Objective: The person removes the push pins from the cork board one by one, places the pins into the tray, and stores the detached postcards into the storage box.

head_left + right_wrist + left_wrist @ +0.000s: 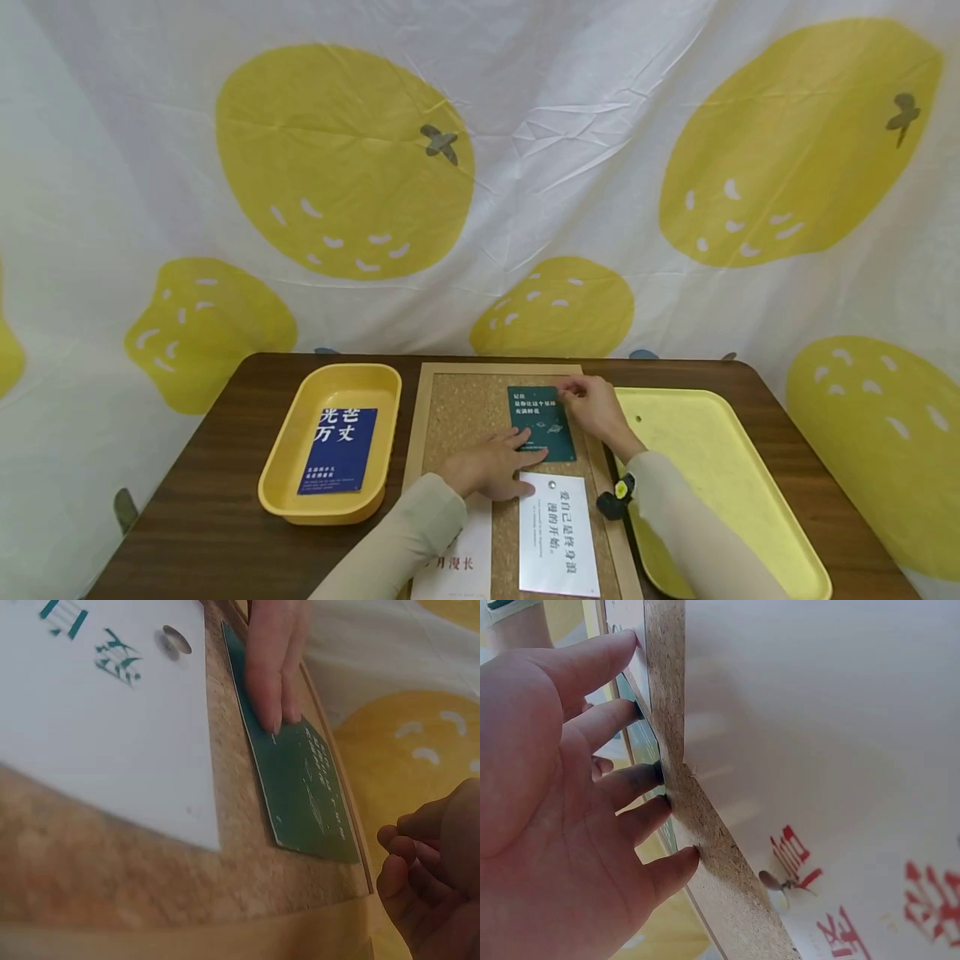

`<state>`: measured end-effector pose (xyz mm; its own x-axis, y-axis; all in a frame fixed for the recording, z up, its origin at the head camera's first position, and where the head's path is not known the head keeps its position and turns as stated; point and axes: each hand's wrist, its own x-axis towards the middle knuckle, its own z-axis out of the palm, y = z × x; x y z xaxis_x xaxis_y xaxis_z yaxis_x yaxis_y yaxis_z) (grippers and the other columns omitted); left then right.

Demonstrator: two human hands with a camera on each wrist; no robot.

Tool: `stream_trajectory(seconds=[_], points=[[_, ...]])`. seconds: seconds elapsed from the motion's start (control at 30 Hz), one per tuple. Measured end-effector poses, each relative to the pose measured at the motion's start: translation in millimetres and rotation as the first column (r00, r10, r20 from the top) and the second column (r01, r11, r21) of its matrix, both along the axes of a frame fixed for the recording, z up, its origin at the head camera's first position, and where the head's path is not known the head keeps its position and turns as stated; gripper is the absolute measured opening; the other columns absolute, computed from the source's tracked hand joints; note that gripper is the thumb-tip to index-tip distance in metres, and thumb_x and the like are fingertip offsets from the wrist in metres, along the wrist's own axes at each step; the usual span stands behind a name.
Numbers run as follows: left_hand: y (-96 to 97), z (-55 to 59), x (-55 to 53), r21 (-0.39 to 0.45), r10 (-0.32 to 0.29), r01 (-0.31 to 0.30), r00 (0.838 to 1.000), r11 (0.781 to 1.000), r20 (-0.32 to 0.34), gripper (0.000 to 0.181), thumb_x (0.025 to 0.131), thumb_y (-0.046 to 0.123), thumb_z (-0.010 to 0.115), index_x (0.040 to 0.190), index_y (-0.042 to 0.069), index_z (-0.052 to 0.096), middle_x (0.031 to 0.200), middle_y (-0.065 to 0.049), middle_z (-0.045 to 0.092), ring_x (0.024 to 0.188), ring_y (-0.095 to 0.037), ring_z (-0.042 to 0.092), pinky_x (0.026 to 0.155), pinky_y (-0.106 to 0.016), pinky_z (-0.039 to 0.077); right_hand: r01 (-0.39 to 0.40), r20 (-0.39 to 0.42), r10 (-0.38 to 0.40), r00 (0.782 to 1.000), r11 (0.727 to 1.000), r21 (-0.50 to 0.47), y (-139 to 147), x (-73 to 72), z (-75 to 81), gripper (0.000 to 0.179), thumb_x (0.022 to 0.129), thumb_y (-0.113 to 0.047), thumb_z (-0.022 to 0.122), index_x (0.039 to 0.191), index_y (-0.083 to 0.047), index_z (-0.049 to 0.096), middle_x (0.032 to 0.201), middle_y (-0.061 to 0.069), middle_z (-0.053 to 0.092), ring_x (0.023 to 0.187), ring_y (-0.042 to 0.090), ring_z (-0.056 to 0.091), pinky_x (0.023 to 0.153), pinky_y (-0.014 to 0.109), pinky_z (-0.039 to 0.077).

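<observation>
A dark green card (542, 417) with white lettering lies on the upper right of a framed cork board (465, 408). My left hand (487, 465) spreads over its lower left part, fingertips pressing on the card and cork, thumb by the white card (558, 542) below. At the green card's top right corner is my right hand (596, 408), with thumb and fingers curled together; in the right wrist view its fingertips (390, 838) meet beside the card's end, and I cannot tell whether something small is between them. A silver thumbtack (177, 639) sits in the white card's top.
A card with red lettering (457, 575), bearing a thumbtack (774, 891), lies on the board's lower left. To the left stands a yellow basin (273, 475) holding a blue card (341, 450). A yellow tray (720, 467) lies right of the board. Lemon-print cloth (510, 167) hangs behind the table.
</observation>
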<state>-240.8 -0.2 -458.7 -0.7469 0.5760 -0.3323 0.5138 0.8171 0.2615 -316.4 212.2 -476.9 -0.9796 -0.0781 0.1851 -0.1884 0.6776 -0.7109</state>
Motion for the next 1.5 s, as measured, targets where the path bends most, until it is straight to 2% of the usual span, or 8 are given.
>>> stream_trajectory(seconds=[0.23, 0.5, 0.73, 1.2, 1.5], points=[[0.1, -1.1, -0.2, -0.005, -0.009, 0.009, 1.000, 1.000, 0.000, 0.062, 0.096, 0.052, 0.056, 0.153, 0.042, 0.033, 0.166, 0.003, 0.017, 0.153, -0.018, 0.012, 0.124, -0.042, 0.015, 0.008, -0.023, -0.008, 1.000, 1.000, 0.016, 14.2, 5.7, 4.1, 0.015, 0.095, -0.006, 0.062, 0.103, -0.001, 0.072, 0.089, 0.009, 0.071, 0.077, 0.021, 0.060, 0.065, 0.030, 0.050], [0.2, -0.9, 0.4, -0.014, -0.006, 0.006, 1.000, 1.000, 0.003, 0.062, 0.097, 0.052, 0.055, 0.153, 0.044, 0.031, 0.166, 0.004, 0.016, 0.153, -0.017, 0.012, 0.124, -0.041, 0.014, 0.007, -0.012, -0.007, 1.000, 1.000, 0.009, 31.6, 15.2, 9.3, 0.016, 0.096, -0.006, 0.060, 0.105, 0.001, 0.071, 0.088, 0.012, 0.068, 0.065, 0.017, 0.057, 0.054, 0.028, 0.049], [-0.7, 0.8, 1.6, -0.022, -0.016, 0.015, 1.000, 1.000, -0.004, 0.062, 0.097, 0.052, 0.054, 0.154, 0.043, 0.030, 0.166, 0.004, 0.017, 0.153, -0.016, 0.012, 0.124, -0.040, 0.014, -0.010, -0.027, 0.011, 1.000, 1.000, 0.024, 47.8, 22.2, 12.8, 0.015, 0.097, -0.006, 0.060, 0.104, 0.002, 0.070, 0.089, 0.016, 0.069, 0.063, 0.016, 0.056, 0.052, 0.027, 0.049], [-0.2, 1.3, 2.1, -0.025, -0.022, 0.021, 1.000, 0.999, -0.008, 0.062, 0.097, 0.052, 0.054, 0.154, 0.042, 0.031, 0.166, 0.003, 0.017, 0.153, -0.016, 0.013, 0.124, -0.040, 0.014, 0.004, -0.079, -0.001, 0.997, 0.999, 0.034, 71.0, 33.5, 16.0, 0.012, 0.094, -0.002, 0.062, 0.100, 0.004, 0.070, 0.085, 0.012, 0.068, 0.062, 0.011, 0.055, 0.052, 0.024, 0.048], [-0.3, 2.0, 2.1, -0.013, -0.003, 0.003, 1.000, 1.000, 0.002, 0.062, 0.097, 0.051, 0.055, 0.153, 0.043, 0.031, 0.166, 0.003, 0.017, 0.153, -0.016, 0.012, 0.124, -0.042, 0.014, 0.023, -0.090, -0.017, 0.996, 0.998, 0.064, 84.1, 39.5, 17.5, 0.010, 0.093, -0.001, 0.062, 0.099, 0.002, 0.070, 0.086, 0.010, 0.070, 0.066, 0.011, 0.055, 0.053, 0.023, 0.047]])
